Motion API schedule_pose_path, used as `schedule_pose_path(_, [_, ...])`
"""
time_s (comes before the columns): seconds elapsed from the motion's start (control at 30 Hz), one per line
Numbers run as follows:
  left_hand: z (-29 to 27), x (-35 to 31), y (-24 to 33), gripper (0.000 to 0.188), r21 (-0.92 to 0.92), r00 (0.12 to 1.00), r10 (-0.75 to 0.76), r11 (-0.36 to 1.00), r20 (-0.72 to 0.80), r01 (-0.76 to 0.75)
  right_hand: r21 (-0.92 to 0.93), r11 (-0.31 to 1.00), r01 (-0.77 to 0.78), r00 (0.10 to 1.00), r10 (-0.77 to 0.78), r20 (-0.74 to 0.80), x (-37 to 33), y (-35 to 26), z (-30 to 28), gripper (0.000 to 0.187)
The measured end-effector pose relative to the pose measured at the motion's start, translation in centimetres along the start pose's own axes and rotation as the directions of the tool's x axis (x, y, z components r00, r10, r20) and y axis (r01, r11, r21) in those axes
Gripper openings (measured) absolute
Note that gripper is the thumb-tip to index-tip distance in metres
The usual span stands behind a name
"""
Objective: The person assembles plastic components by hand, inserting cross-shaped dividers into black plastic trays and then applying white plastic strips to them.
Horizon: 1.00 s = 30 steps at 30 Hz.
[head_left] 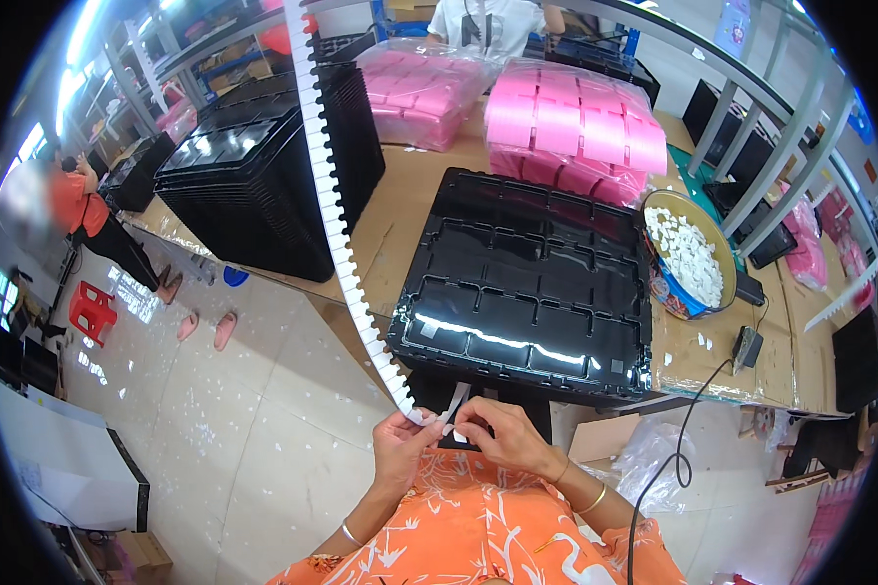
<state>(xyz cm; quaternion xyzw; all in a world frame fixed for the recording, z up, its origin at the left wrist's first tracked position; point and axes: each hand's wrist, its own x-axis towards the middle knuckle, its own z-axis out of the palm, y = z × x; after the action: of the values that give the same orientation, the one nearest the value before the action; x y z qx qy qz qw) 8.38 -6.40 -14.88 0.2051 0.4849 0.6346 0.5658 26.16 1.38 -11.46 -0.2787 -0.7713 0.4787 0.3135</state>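
Note:
A long white strip (334, 210) with a toothed edge hangs down from above, and its lower end reaches my left hand (400, 450). My left fingers pinch that end. Close beside it, my right hand (505, 434) has its fingertips pressed together on a small white piece at the strip's end; its exact shape is partly hidden by the fingers. A narrow pale band (456, 398) rises between my hands toward the table's edge. Just beyond my hands lies a glossy black plastic tray (527, 283) with moulded compartments.
A round tin (675, 200) of small white pieces stands right of the tray. Bagged pink sheets (576, 117) lie behind it. Stacked black trays (263, 175) stand left. A black cable (688, 419) hangs at right. People stand at the far side and left; a red stool (92, 314) is on the floor.

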Motion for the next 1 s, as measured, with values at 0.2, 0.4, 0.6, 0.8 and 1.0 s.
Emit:
schedule_pose_path(0.2, [0.2, -0.4, 0.6, 0.013, 0.088, 0.998, 0.040, 0.995, 0.041, -0.043, -0.032, 0.999, 0.016, 0.999, -0.017, -0.042, 1.2, -0.1, 0.6, 0.011])
schedule_pose_path(0.4, [0.3, 0.2, 0.9, 0.011, 0.144, 0.994, 0.042, 0.988, 0.104, -0.057, -0.140, 0.988, 0.071, 0.997, -0.068, 0.027, 1.4, 0.6, -0.1, 0.014])
schedule_pose_path(0.6, [-0.7, 1.1, 0.1, 0.011, -0.063, 0.995, -0.073, 0.995, 0.063, 0.077, -0.369, 0.898, 0.240, 0.971, -0.230, 0.072, 0.4, -1.7, 0.3, 0.015])
schedule_pose_path(0.8, [-5.2, 4.0, -3.8, 0.007, 0.000, 0.977, -0.057, 0.998, -0.205, 0.058, -0.387, 0.908, 0.157, 0.962, -0.230, -0.149, 2.6, -6.5, -9.0, 0.015])
schedule_pose_path(1.0, [-13.7, 5.8, -9.6, 0.016, 0.631, 0.947, 0.288, 0.764, -0.144, -0.137, -0.554, 0.812, -0.186, 0.882, -0.110, -0.457, 6.3, -1.9, -23.4, 0.008])
